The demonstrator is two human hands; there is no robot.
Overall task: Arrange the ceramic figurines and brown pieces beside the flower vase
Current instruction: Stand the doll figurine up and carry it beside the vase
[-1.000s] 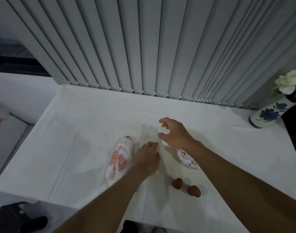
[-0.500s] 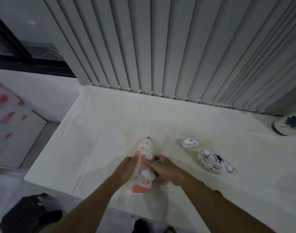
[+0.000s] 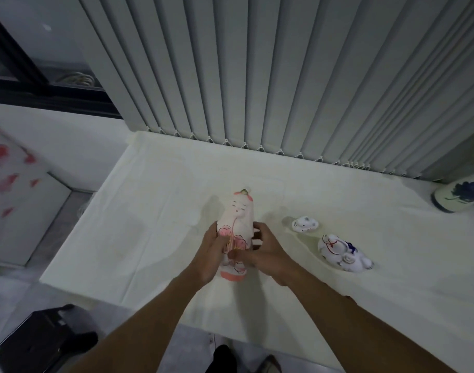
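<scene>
A tall white doll figurine (image 3: 237, 219) with pink flowers and an orange base is held over the white table (image 3: 155, 211), its face toward me. My left hand (image 3: 213, 254) grips its left side and my right hand (image 3: 262, 251) grips its right side and lower front. To the right lie a small white figurine (image 3: 305, 224) and a larger white figurine (image 3: 342, 253) with red and blue marks. The blue-flowered vase (image 3: 459, 193) stands at the far right edge. The brown pieces are hidden from view.
Grey vertical blinds (image 3: 284, 76) hang along the table's far edge. The table's near edge runs under my forearms, with floor and a black object (image 3: 39, 343) below at left. A floral-patterned surface (image 3: 12, 189) lies to the left.
Both hands moved onto the doll figurine, which lay flat, and took hold of it; it now tilts up in my hands. The right hand left the small figurine. The view shifted left.
</scene>
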